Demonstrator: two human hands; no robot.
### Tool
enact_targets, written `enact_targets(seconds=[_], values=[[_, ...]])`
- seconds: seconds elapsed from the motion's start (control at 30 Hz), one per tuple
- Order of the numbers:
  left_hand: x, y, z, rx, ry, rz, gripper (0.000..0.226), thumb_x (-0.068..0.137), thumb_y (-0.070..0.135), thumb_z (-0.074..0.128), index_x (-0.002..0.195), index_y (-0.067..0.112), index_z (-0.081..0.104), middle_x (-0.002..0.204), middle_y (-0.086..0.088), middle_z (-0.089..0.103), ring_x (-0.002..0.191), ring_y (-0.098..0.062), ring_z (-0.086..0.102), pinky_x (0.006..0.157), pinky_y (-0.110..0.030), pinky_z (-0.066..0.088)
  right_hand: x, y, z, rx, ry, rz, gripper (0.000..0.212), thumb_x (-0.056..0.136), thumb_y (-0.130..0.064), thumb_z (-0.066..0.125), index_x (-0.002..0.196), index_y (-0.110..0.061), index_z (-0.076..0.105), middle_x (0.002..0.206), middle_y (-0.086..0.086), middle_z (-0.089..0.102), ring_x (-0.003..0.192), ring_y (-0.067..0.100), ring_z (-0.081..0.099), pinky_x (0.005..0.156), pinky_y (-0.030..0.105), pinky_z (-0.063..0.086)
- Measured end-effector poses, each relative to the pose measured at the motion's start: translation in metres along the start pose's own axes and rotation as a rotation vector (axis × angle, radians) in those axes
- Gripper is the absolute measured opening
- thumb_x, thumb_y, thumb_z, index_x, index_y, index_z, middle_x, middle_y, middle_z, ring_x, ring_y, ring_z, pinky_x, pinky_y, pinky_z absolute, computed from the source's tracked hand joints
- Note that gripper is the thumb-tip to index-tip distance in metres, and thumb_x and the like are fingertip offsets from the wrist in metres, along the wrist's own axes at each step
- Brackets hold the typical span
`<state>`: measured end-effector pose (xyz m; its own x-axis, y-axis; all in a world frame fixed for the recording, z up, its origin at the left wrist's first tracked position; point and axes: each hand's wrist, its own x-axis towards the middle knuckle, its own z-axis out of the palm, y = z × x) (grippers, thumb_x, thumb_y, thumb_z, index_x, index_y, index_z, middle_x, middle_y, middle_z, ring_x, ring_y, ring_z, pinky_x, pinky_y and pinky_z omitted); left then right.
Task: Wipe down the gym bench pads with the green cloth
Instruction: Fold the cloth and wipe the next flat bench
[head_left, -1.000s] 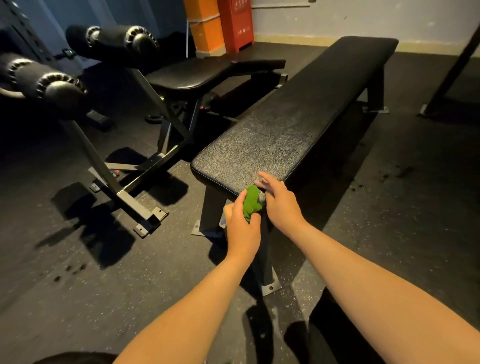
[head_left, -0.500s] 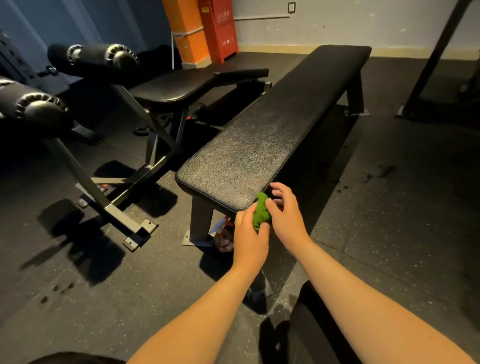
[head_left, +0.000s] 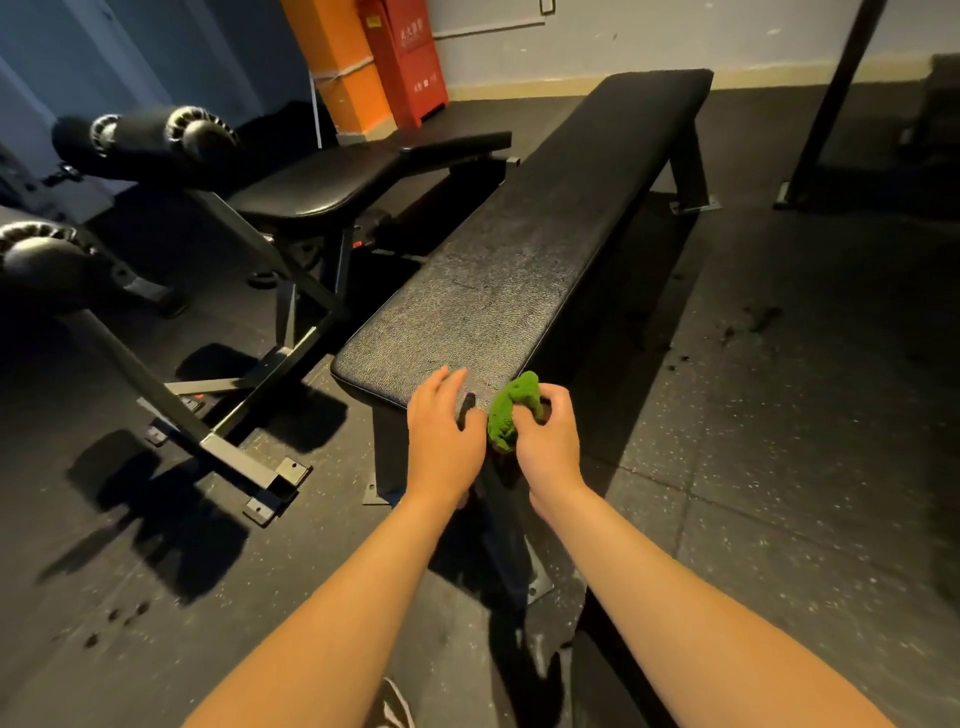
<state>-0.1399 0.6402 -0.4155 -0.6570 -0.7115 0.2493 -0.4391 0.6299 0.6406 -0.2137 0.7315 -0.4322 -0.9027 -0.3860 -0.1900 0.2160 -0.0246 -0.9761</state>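
Flat bench centre, running away toward wall. Incline bench left of it; roller pads farther left. Cloth at flat bench's near right corner, in right hand; left hand just left of cloth.

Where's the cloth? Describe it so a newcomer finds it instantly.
Find the long flat bench running up the middle of the floor. At its near end, the right hand grips a bunched cloth. It is the only bright green thing in sight.
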Motion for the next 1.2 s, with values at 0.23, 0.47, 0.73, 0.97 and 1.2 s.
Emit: enact_targets(seconds=[0.23,0.47,0.73,0.97,1.2], values=[[0.010,-0.020,0.014,0.286,-0.052,0.083,0.050,0.103,0.030,0.047,0.147,0.006,0.047,0.152,-0.016,0.041,0.144,-0.033,0.033,0.123,-0.043,0.019,0.066,-0.026,0.012,-0.363,-0.012,-0.082,0.013,0.086,-0.023,0.063,0.094,-0.034,0.062,0.108,0.002,0.057,0.090,0.020,0.060,0.086,0.038,0.050],[0.008,-0.027,0.019,0.329,-0.055,0.083,0.051,0.105,0.033,0.038,0.150,0.011,0.042,0.158,-0.014,0.035,0.148,-0.030,0.026,0.124,-0.039,0.012,0.051,-0.024,0.016,-0.453,0.023,-0.137,0.019,0.096,-0.031,0.053,0.115,-0.030,0.055,0.116,0.000,0.044,0.091,0.023,0.058,0.086,0.035,0.044],[0.009,-0.023,0.020,0.270,-0.060,0.026,0.049,0.106,0.028,0.038,0.153,0.015,0.038,0.161,-0.009,0.029,0.151,-0.024,0.017,0.125,-0.036,0.005,-0.005,0.012,0.015,-0.362,-0.055,-0.199,0.019,0.095,-0.026,0.055,0.112,-0.034,0.057,0.108,-0.007,0.050,0.089,0.009,0.058,0.085,0.037,0.048],[0.008,-0.024,0.023,0.321,-0.049,0.022,0.052,0.105,0.037,0.034,0.152,0.015,0.040,0.160,-0.010,0.032,0.150,-0.025,0.020,0.124,-0.037,0.008,0.030,-0.005,0.014,-0.490,0.006,-0.240,0.017,0.097,-0.024,0.050,0.112,-0.028,0.055,0.111,-0.003,0.046,0.089,0.022,0.058,0.077,0.034,0.038],[0.006,-0.020,0.023,0.336,-0.038,0.015,0.049,0.106,0.033,0.037,0.152,0.017,0.039,0.160,-0.009,0.031,0.150,-0.026,0.019,0.124,-0.037,0.007,0.093,-0.037,0.006,-0.429,0.046,-0.078,0.015,0.100,-0.021,0.046,0.105,-0.032,0.055,0.114,-0.002,0.042,0.095,0.028,0.054,0.079,0.032,0.035]])
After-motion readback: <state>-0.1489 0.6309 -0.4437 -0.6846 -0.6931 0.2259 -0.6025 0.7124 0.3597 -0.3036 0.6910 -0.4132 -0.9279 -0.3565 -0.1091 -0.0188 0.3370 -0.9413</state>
